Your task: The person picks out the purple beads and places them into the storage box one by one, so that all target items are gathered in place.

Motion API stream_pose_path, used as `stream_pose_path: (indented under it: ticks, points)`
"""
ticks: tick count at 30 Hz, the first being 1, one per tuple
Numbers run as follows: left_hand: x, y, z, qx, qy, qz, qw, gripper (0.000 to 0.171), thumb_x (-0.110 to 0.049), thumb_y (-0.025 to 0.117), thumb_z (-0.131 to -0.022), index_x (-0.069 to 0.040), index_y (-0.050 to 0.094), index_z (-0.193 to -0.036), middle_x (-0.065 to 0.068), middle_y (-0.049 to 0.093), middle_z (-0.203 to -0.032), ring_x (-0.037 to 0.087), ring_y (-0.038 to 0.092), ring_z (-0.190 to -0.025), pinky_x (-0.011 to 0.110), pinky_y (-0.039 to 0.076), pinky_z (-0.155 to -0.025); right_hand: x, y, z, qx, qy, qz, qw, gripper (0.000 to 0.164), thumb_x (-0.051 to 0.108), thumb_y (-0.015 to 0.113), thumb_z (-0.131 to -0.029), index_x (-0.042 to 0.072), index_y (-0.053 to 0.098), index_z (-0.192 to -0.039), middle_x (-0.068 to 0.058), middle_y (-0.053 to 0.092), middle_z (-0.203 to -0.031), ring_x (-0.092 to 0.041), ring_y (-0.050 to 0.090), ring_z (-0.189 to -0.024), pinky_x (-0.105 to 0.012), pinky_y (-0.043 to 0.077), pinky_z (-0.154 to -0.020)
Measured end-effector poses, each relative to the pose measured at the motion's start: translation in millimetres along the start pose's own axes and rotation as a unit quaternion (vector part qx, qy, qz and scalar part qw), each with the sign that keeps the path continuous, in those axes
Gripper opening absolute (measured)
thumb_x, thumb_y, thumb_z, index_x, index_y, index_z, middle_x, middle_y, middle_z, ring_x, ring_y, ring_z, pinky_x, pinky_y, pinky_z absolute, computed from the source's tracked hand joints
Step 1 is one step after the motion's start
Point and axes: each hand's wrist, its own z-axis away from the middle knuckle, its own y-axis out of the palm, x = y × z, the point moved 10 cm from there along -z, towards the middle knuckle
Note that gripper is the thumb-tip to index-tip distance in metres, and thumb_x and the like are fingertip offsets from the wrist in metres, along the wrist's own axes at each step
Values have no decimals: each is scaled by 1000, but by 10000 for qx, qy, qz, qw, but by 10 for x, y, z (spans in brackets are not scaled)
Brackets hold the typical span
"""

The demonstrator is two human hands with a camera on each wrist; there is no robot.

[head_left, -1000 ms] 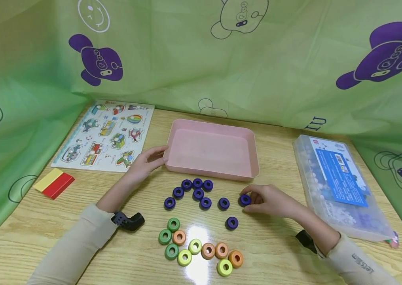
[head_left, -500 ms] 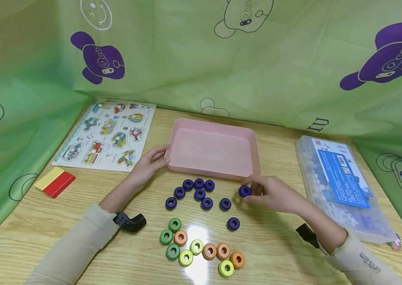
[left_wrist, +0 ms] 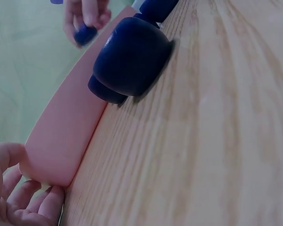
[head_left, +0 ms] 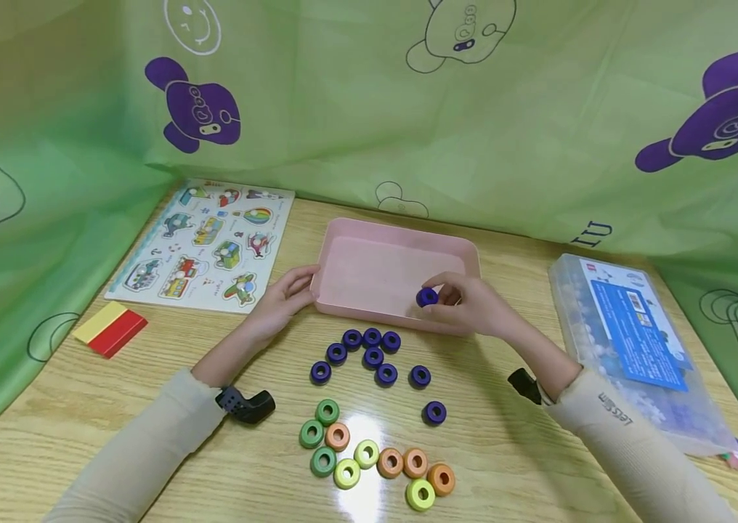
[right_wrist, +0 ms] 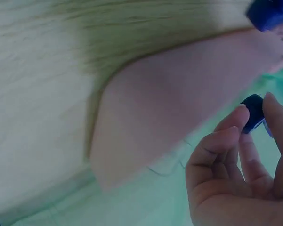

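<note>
My right hand (head_left: 467,301) pinches a dark blue ring-shaped bead (head_left: 427,297) between thumb and fingertips, over the front right part of the pink tray (head_left: 402,316). In the right wrist view this bead (right_wrist: 254,113) sits between the fingertips, above the rim. At the tray's left end my left hand (head_left: 284,301) grips the front corner; the left wrist view shows its thumb at the rim and curled fingers (left_wrist: 35,202) against the wall. Several more dark blue beads (head_left: 373,357) lie on the table in front of the tray.
Nearer the front lie several green beads (head_left: 323,461), orange beads (head_left: 391,462) and yellow beads (head_left: 346,473). A picture puzzle board (head_left: 202,247) lies back left beside a yellow and red block (head_left: 110,329). A clear plastic case (head_left: 637,349) stands right. A green curtain (head_left: 343,109) hangs behind.
My right hand has lifted the dark blue bead from the table and carried it up, left and over the tray. The left hand has stayed at the tray's corner.
</note>
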Motion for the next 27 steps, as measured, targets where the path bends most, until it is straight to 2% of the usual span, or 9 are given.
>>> stream_pose_path:
  ticks: [7, 11, 16, 20, 27]
  points:
    - [-3, 15, -4, 58, 79, 90, 9999, 43, -11, 51, -84, -12, 38, -125, 9, 34, -130, 18, 33, -117, 32, 29, -95, -146, 266, -191, 459, -233, 533, 9972, 27, 13, 66, -72, 6, 59, -96, -1, 58, -69, -12, 54, -64, -25, 46, -58]
    - [-4, 17, -5, 94, 122, 130, 9998, 45, -12, 52, -84, -10, 37, -126, 10, 34, -130, 19, 32, -117, 29, 30, -94, -176, 366, -256, 611, -100, 643, 9960, 24, 11, 65, -72, 9, 60, -96, 0, 58, -73, -12, 53, -67, -25, 46, -60]
    - [-11, 12, -6, 100, 204, 163, 9996, 45, -11, 52, -84, -8, 36, -126, 11, 33, -130, 20, 32, -117, 26, 30, -94, -146, 472, -346, 702, 70, 595, 9957, 23, 18, 65, -74, 16, 60, -96, 5, 57, -73, -10, 51, -67, -24, 44, -62]
    - [-34, 24, -3, 125, 285, 160, 9994, 46, -11, 51, -84, -6, 35, -126, 12, 32, -130, 21, 31, -118, 26, 29, -95, -88, 547, -420, 742, 109, 406, 9964, 21, 17, 63, -76, 14, 60, -96, 6, 57, -71, -8, 52, -66, -23, 44, -63]
    - [-71, 21, 12, 19, 356, -52, 9994, 45, -11, 52, -84, -6, 36, -125, 10, 34, -129, 21, 32, -117, 27, 27, -96, 1, 706, -573, 860, 313, -382, 9951, 15, 1, 56, -77, 10, 55, -89, -1, 59, -77, -10, 54, -70, -24, 45, -67]
